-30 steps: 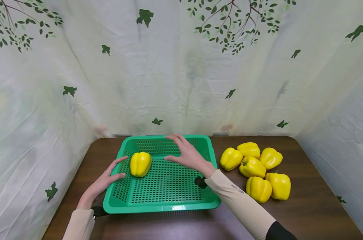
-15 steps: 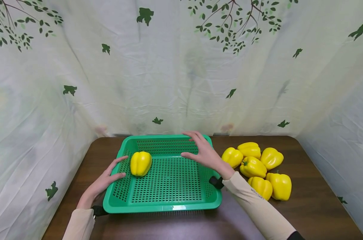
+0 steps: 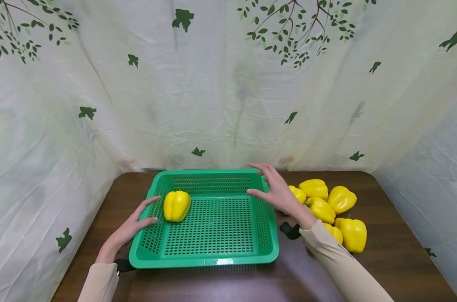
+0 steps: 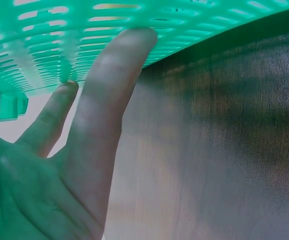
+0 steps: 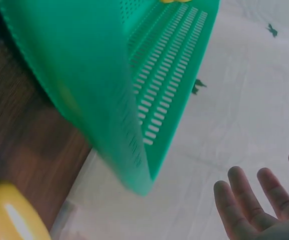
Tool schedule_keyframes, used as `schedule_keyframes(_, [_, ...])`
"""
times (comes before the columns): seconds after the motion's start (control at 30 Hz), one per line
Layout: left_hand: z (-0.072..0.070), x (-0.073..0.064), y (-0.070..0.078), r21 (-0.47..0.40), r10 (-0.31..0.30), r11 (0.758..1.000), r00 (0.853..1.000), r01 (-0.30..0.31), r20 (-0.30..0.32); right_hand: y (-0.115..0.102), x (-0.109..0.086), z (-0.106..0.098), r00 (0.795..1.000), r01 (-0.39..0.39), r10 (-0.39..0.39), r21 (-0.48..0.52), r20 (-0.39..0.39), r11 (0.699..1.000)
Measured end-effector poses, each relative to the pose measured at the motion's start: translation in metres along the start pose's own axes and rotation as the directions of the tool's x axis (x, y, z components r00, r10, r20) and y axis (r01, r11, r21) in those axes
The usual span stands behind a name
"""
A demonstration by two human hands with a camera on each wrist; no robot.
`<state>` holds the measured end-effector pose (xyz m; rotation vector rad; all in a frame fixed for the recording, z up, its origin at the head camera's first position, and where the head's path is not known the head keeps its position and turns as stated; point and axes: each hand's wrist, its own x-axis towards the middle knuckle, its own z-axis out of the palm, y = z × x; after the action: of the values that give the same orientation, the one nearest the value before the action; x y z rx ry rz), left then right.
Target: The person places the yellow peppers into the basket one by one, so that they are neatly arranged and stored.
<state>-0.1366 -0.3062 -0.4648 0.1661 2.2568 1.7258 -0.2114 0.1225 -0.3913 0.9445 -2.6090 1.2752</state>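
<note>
A green perforated plastic basket (image 3: 175, 263) sits on the table with one yellow bell pepper (image 3: 177, 206) inside, near its left wall. At the basket's left rim is my left hand (image 3: 132, 228), thumb and fingers extended and spread; in the left wrist view the thumb (image 4: 104, 95) lies right against the slotted wall. My right hand (image 3: 279, 193) hovers over the basket's right rim, palm facing left, holding nothing, fingers apart. Beneath and beyond its wrist lie several yellow bell peppers (image 3: 341, 199), some partly hidden by the hand and sleeve.
The brown wooden table (image 3: 398, 251) stands against a pale curtain (image 3: 213, 105) printed with leaves, which wraps around the back and sides. A dark camera strap (image 3: 290, 230) shows below the right wrist, beside the basket's right edge.
My right hand has moved right, from over the middle of the basket to its right rim, covering part of the nearest peppers. The left hand and the pepper inside have stayed put.
</note>
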Motion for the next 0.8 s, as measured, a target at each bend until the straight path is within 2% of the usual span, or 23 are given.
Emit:
schedule_keyframes(0.37, [0.0,0.001,-0.001,0.021,0.014,1.0,1.0,-0.014,-0.004,0.016,-0.02,-0.014,0.998,0.003,-0.003,-0.01,-0.064,1.0])
schedule_keyframes(0.8, [0.0,0.001,-0.002,0.028,0.026,0.999,1.0,-0.026,-0.004,0.042,-0.053,-0.025,0.981,-0.154,0.152,-0.004,-0.117,0.988])
